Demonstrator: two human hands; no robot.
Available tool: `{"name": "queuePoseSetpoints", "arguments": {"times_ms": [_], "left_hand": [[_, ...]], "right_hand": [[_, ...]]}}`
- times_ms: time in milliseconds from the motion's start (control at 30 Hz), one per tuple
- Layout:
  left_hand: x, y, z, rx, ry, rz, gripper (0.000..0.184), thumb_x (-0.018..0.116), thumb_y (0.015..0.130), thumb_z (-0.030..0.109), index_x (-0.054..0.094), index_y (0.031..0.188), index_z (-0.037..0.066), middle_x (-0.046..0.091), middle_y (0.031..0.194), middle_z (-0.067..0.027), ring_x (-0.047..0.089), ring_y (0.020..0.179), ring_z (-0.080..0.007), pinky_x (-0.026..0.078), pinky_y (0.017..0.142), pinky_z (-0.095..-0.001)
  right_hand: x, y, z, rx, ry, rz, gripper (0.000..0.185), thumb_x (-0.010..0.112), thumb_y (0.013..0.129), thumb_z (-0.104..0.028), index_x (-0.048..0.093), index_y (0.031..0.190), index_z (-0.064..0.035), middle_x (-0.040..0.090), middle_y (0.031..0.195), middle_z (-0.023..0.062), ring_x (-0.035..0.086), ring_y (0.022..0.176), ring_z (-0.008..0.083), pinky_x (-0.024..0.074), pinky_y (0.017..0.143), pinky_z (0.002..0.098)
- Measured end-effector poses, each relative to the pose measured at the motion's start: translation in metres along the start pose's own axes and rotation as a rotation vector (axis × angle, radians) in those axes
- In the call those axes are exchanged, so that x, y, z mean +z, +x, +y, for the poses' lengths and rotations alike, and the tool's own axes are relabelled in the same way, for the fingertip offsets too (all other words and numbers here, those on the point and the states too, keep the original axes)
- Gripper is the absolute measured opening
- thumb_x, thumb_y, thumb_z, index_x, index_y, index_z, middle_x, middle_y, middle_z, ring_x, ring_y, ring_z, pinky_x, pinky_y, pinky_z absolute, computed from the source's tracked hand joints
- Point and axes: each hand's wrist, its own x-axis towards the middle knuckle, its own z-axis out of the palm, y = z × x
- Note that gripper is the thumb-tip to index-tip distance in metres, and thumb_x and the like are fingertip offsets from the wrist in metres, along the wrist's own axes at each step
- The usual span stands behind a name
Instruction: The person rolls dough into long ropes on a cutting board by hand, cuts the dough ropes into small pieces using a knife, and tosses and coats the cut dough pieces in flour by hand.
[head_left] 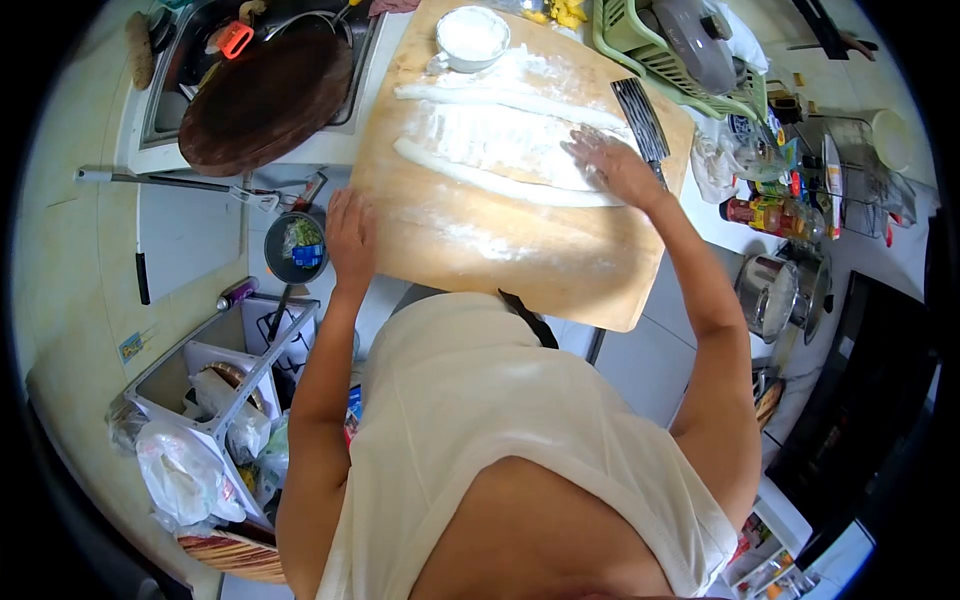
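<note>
A large wooden board (440,240), dusted with flour, lies in front of me. Two long white dough ropes cross it, an upper rope (500,97) and a lower rope (490,185), with loose flour (480,135) spread between them. My right hand (612,168) rests palm down near the right part of the ropes, fingers spread over the floured surface. At the board's left edge is my left hand (352,235), its fingers stretched out and touching the edge. A cleaver (641,120) lies to the right of my right hand. Near the far edge stands a white bowl of flour (473,38).
Over the sink (160,125) at the left lies a dark round board (265,100). A green basket (690,75) with a lid inside stands at the far right. Bottles (775,215) and steel pots (768,295) line the right side. A pan (295,250) sits at the lower left.
</note>
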Motion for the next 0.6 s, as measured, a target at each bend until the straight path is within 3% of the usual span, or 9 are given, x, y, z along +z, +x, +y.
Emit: {"name": "queuePoseSetpoints", "arguments": {"times_ms": [133,200,233,333,433,600], "left_hand": [[0.006,-0.001,0.013,0.012,-0.008,-0.022,0.032,0.064,0.090,0.009,0.064,0.120,0.000,0.058,0.134,-0.0210,0.049,0.131,-0.0424,0.038,0.110,-0.0488],[0.012,0.001,0.022,0.052,-0.005,-0.048,0.032,0.064,0.090,0.009,0.064,0.121,0.000,0.057,0.135,-0.0208,0.047,0.133,-0.0421,0.038,0.110,-0.0484],[0.014,0.004,0.029,0.074,0.008,-0.068,0.032,0.064,0.090,0.009,0.063,0.121,0.000,0.057,0.136,-0.0207,0.047,0.133,-0.0420,0.038,0.110,-0.0483],[0.023,0.012,0.053,0.117,0.000,-0.099,0.034,0.064,0.090,0.008,0.062,0.122,0.000,0.055,0.138,-0.0203,0.046,0.135,-0.0417,0.037,0.111,-0.0483],[0.032,0.018,0.074,0.152,-0.011,-0.147,0.035,0.064,0.090,0.007,0.060,0.124,-0.001,0.054,0.141,-0.0182,0.044,0.137,-0.0402,0.036,0.112,-0.0478],[0.030,0.019,0.077,0.228,0.032,-0.222,0.039,0.065,0.089,0.008,0.059,0.127,0.000,0.052,0.143,-0.0195,0.043,0.137,-0.0413,0.035,0.112,-0.0485]], "right_hand": [[0.037,0.020,-0.018,-0.128,-0.122,0.024,0.069,0.057,0.088,-0.005,0.039,0.152,-0.0247,0.029,0.163,0.0007,0.032,0.148,0.0238,0.0276,0.121,0.0439],[0.047,0.063,-0.040,-0.259,0.012,0.027,0.070,0.060,0.088,-0.007,0.038,0.153,-0.0244,0.024,0.165,-0.0006,0.024,0.151,0.0228,0.0180,0.126,0.0450],[0.052,0.087,-0.051,-0.334,0.021,0.062,0.071,0.064,0.088,-0.012,0.038,0.153,-0.0230,0.025,0.165,-0.0010,0.023,0.152,0.0225,0.0172,0.126,0.0440],[0.067,0.151,-0.088,-0.392,0.018,0.230,0.056,0.054,0.098,-0.034,0.041,0.151,-0.0243,0.028,0.163,0.0002,0.023,0.151,0.0224,0.0185,0.124,0.0444],[0.071,0.170,-0.107,-0.355,-0.025,0.324,0.060,0.057,0.096,-0.035,0.039,0.152,-0.0253,0.028,0.163,-0.0009,0.026,0.150,0.0220,0.0174,0.125,0.0439],[0.058,0.072,-0.047,-0.298,-0.066,0.112,0.064,0.060,0.094,-0.036,0.036,0.153,-0.0275,0.023,0.165,-0.0045,0.021,0.152,0.0206,0.0155,0.125,0.0436]]}}
